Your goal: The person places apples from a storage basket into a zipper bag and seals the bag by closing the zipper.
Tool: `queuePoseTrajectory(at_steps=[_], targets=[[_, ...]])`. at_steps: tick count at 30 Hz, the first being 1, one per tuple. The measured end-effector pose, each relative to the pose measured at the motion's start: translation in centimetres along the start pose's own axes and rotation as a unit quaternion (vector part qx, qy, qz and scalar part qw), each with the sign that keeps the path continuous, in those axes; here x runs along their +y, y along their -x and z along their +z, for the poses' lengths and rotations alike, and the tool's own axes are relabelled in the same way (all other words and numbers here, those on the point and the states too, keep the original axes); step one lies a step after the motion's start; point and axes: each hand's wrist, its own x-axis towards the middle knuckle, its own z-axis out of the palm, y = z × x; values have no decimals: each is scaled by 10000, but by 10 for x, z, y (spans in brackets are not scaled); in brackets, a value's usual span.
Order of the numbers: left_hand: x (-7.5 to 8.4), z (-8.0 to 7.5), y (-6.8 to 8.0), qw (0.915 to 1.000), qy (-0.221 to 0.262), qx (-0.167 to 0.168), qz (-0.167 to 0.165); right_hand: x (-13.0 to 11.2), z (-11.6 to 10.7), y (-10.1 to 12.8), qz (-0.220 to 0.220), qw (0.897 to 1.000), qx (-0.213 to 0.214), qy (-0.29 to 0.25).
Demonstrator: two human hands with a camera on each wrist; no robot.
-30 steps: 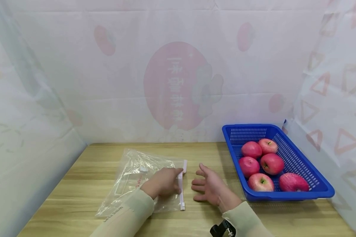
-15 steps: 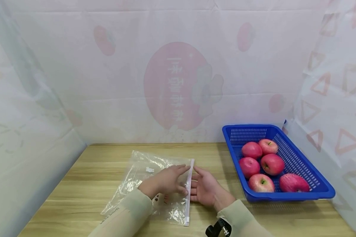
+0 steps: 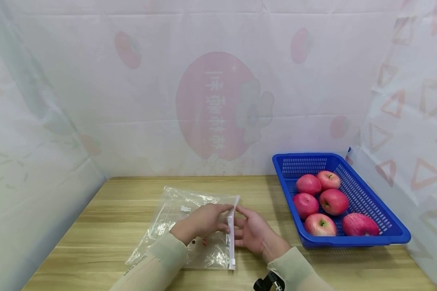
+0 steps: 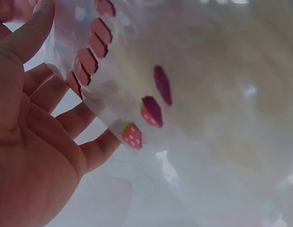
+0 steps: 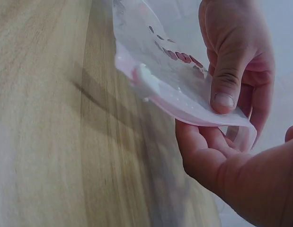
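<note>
A clear zip bag (image 3: 211, 258) with a pale pink zip strip (image 3: 231, 238) lies across the table, its opening side to the right. My left hand (image 3: 205, 220) holds the bag near the strip, thumb on one face and fingers on the other. Facing it, my right hand (image 3: 256, 232) grips the strip near its far end, several fingers tucked behind it. In the right wrist view the strip bends between the left thumb (image 5: 225, 90) and the right hand's fingers (image 5: 198, 146). Small strawberry prints (image 4: 132, 135) show on the bag in the left wrist view. The slider (image 3: 232, 263) sits at the near end.
A blue plastic basket (image 3: 357, 241) with several red apples (image 3: 334, 201) stands to the right of the hands. The wooden table (image 3: 105, 218) ends at a printed white sheet (image 3: 138, 149) behind, with more sheeting on both sides.
The bag has shifted right and its strip has bent at the far end. My right hand has come over to the strip. The left hand has turned and moved slightly right.
</note>
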Motion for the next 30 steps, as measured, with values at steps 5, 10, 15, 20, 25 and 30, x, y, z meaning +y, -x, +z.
queuePoseTrajectory(at_steps=[5, 10, 15, 20, 25, 30], targets=[[-2, -2, 1, 10000, 13, 76, 16, -2, 2, 4, -276, 9993, 203, 152], [-4, -4, 2, 9998, 84, 136, 87, -3, 3, 6, -371, 9987, 154, 312], [-2, -9, 3, 9996, 201, 178, 69, -5, 2, 7, -516, 9978, 71, 401], [-2, -12, 2, 9995, 242, 203, 85, -7, 2, 8, -775, 9945, 7, 707], [-3, -14, 1, 9992, 192, 295, 198, -10, 3, 9, -908, 9888, 12, 1187], [-4, -12, 1, 9988, 298, 330, 206, -11, 5, 12, -654, 9848, 232, 1590]])
